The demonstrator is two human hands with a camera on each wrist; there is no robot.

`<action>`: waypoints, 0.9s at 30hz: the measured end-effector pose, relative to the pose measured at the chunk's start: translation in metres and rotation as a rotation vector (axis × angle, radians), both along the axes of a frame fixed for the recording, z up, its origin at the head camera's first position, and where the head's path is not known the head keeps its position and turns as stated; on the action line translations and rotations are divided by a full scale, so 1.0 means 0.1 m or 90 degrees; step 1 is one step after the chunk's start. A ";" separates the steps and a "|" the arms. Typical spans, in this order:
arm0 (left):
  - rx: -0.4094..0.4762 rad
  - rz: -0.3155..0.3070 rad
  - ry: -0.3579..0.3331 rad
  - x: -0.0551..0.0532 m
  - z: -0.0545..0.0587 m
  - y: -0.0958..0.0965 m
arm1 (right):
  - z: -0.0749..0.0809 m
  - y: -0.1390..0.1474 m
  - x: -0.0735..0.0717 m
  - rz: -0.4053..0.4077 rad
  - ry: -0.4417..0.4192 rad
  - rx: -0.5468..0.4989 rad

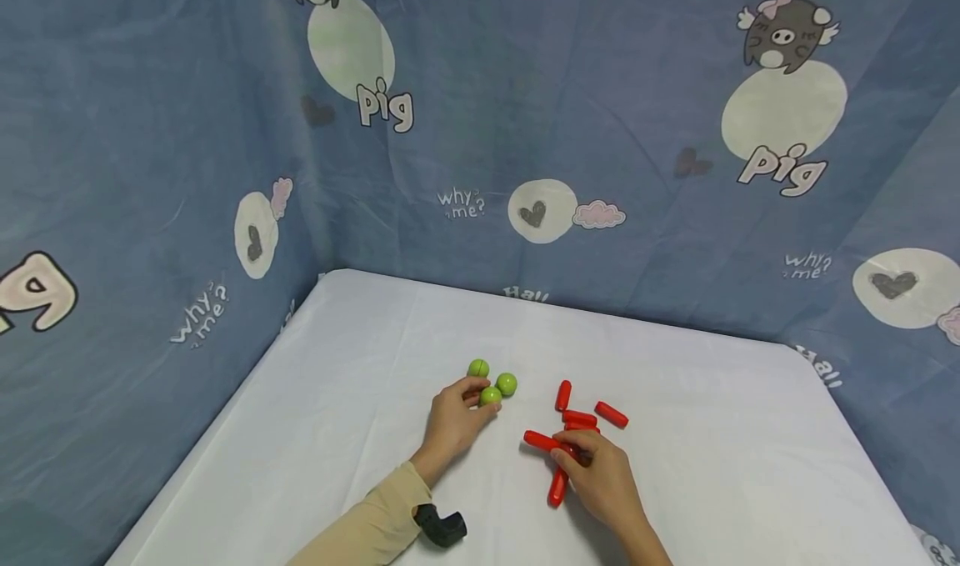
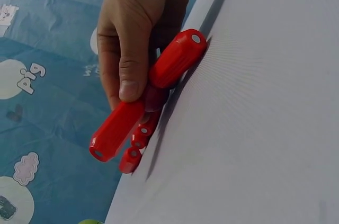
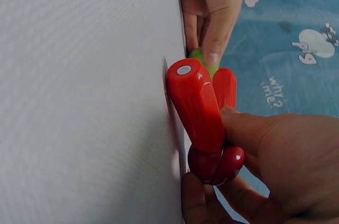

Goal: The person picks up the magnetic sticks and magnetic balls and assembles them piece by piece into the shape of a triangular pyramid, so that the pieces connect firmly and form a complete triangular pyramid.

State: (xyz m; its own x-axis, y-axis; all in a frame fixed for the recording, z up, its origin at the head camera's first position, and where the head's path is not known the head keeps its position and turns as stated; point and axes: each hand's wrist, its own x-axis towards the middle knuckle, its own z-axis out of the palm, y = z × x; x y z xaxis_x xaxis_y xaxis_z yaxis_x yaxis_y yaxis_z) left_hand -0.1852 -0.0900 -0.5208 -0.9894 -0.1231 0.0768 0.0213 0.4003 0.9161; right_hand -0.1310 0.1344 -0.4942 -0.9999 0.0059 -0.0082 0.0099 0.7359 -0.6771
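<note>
Over the white table, my left hand (image 1: pixel 453 420) holds a shiny green ball (image 1: pixel 491 396) between thumb and fingers. Two more green balls, one at the back (image 1: pixel 478 368) and one to its right (image 1: pixel 507 383), sit right beside it. My right hand (image 1: pixel 602 474) pinches a red rod (image 1: pixel 542 440) that points left. A second red rod (image 1: pixel 558 487) slants toward the near side below that hand. In the right wrist view, a dark red ball (image 3: pixel 214 166) sits at the end of a white-tipped red rod (image 3: pixel 196 105), against the right fingers.
Beyond the right hand lie several loose red rods, including an upright-looking one (image 1: pixel 563 395), one to the right (image 1: pixel 612 414) and one between (image 1: pixel 580 418). The white-covered table (image 1: pixel 712 433) meets a blue printed curtain (image 1: pixel 480 116) at its back and left edges.
</note>
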 end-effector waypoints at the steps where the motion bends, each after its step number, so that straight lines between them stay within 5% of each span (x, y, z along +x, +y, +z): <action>1: 0.000 -0.001 0.000 0.00 0.00 0.00 | 0.00 0.00 0.00 0.000 0.002 0.001; 27: 0.086 -0.069 -0.021 0.15 0.00 0.04 | 0.00 0.00 0.00 -0.017 -0.009 -0.006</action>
State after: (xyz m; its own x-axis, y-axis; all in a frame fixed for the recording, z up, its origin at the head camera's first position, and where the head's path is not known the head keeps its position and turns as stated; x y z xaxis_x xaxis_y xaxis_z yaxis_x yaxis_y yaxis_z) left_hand -0.1700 -0.0863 -0.5209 -0.9992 -0.0230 0.0340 0.0265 0.2704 0.9624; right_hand -0.1309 0.1342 -0.4938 -0.9992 0.0326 -0.0231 0.0396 0.7287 -0.6836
